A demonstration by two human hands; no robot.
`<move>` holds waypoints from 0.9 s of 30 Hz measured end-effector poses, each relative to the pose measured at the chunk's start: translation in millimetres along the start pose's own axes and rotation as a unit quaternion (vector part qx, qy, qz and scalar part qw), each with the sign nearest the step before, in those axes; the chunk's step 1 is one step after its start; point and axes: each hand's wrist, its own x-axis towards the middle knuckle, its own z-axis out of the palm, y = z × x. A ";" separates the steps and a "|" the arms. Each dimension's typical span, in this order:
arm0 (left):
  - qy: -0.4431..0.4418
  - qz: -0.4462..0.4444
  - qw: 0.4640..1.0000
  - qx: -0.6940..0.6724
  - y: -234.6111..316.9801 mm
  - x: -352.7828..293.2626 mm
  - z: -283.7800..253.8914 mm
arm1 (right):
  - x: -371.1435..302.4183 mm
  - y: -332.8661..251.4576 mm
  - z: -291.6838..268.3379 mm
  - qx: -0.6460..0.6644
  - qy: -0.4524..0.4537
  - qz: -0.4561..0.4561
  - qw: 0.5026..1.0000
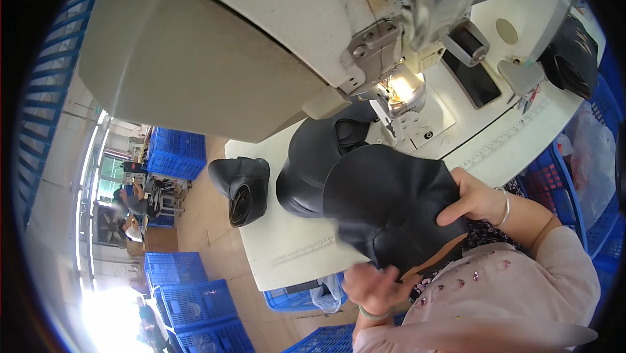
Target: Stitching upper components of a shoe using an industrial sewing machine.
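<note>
I hold a black leather boot upper (385, 203) in front of my chest, over the near edge of the white sewing table (287, 249). My right hand (473, 200) grips its right side, thumb on top. My left hand (372, 284) holds its lower edge from beneath and looks blurred. A second black leather piece (313, 157) lies just behind it on the table, reaching toward the lit needle area (401, 92) of the sewing machine (261, 33).
A folded black boot shaft (242, 187) lies at the table's left end. A dark phone (471, 76) and scissors (521, 79) rest on the table's right part. More black pieces (574, 53) sit far right. Blue crates (192, 301) stand on the floor; other people sit by the far-left crates.
</note>
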 end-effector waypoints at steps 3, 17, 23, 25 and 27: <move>-0.029 0.078 0.996 0.021 11.4 -4.7 -5.6 | 14.0 6.1 15.9 -0.015 0.011 -0.026 0.999; -0.245 -0.183 0.853 0.423 -171.7 76.2 -72.9 | 3.4 -15.0 -8.0 -0.364 0.006 -0.125 0.923; -0.194 -0.265 0.865 0.381 -203.7 57.9 -52.3 | -61.1 -43.7 -62.8 -0.415 0.243 -0.155 0.863; -0.157 -0.244 0.880 0.376 -203.2 51.0 -49.7 | -86.8 -60.8 -88.6 -0.523 0.378 -0.144 0.750; -0.134 -0.255 0.898 0.333 -200.6 50.6 -48.3 | -106.2 -74.3 -117.3 -0.601 0.498 -0.217 0.586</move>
